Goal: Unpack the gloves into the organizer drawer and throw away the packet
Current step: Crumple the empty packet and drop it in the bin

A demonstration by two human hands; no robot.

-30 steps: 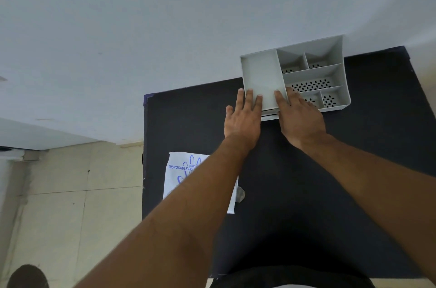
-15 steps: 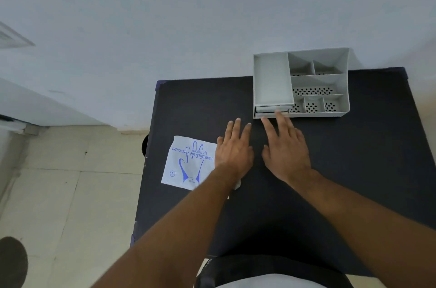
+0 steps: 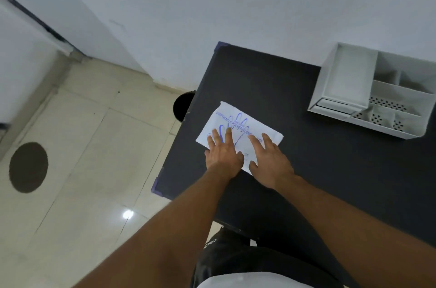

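Note:
A white glove packet [image 3: 238,126] with a blue hand print lies flat near the left edge of the black table [image 3: 330,169]. My left hand [image 3: 223,155] rests flat on the packet's near left part, fingers spread. My right hand [image 3: 271,161] lies flat on its near right part, fingers apart. Neither hand grips the packet. The grey organizer [image 3: 377,96] stands at the table's far right, its small drawer [image 3: 335,105] at the front left slightly pulled out.
A white wall runs behind the table. Beige floor tiles lie to the left, with a dark round mat [image 3: 28,167] on them. A dark round object [image 3: 182,106] shows just beyond the table's left edge.
Both hands have drawn back from the organizer and moved left onto the packet. The view has swung left, so the organizer now sits at the far right.

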